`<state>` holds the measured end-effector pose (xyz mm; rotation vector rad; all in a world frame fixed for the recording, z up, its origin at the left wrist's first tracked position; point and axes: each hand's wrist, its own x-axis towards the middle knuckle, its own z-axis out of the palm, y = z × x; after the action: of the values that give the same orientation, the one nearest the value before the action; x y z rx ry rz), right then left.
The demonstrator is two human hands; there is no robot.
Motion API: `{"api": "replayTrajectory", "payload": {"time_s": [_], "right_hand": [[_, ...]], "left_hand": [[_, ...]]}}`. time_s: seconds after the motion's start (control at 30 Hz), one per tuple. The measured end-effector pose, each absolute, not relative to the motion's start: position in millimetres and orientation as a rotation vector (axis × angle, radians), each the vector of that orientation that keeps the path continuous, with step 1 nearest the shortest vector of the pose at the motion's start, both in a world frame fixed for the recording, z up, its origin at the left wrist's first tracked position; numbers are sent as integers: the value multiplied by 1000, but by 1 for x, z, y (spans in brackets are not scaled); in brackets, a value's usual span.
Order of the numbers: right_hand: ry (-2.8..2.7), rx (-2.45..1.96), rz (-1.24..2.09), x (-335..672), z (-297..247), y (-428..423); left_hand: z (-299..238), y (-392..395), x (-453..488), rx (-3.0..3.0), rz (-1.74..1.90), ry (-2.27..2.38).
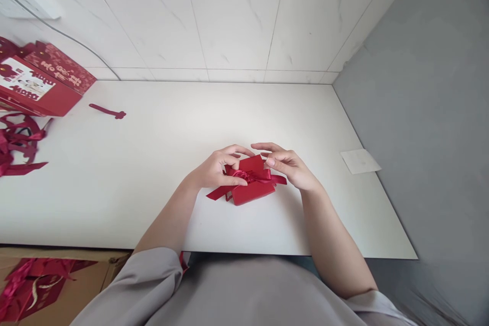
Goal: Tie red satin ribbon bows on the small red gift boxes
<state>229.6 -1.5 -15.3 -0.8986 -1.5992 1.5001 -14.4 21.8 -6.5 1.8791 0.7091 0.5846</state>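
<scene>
A small red gift box (253, 193) lies on the white table in front of me, slightly turned. Around its middle runs a shiny red ribbon (263, 175), tied in a bow, with tails sticking out to the left and right. My left hand (218, 167) has its thumb and forefinger around the bow's left loop. At the right loop, my right hand (292, 167) pinches the ribbon between thumb and forefinger, its other fingers stretched over the far side of the box. Parts of the bow are hidden by my fingers.
Red printed boxes (49, 79) stand at the back left, with a pile of red ribbons (23, 137) before them. A dark red strip (107, 111) lies nearby. White paper (360, 161) overhangs the right edge. A cardboard box (76, 305) with red packaging sits below left.
</scene>
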Motion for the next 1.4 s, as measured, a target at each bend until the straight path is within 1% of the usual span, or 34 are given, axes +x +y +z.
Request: {"api": "replayTrajectory", "payload": {"time_s": [0.17,0.27,0.4,0.5,0.63,0.93,1.4], "right_hand": [[-1698,-836,1562,228,-15,-3],[-1658,-872,1523,227,-15,-3],[-1611,-924,1444,225,-16,-2],[-1643,-932,1472,225,-17,-2],[-1617,-898,1536,226,-18,-1],[-1587,-909,1520,222,-23,0],[-1722,-944,1358,224,-24,0]], "left_hand": [[-5,22,-16,1886,590,720],[-4,21,-17,1897,607,749],[-6,20,-14,1951,785,879],[-10,19,-8,1984,924,997],[-13,19,-4,1976,1006,1036],[-15,21,-7,2055,1037,1037],[-8,25,-15,2571,1078,1105]]}}
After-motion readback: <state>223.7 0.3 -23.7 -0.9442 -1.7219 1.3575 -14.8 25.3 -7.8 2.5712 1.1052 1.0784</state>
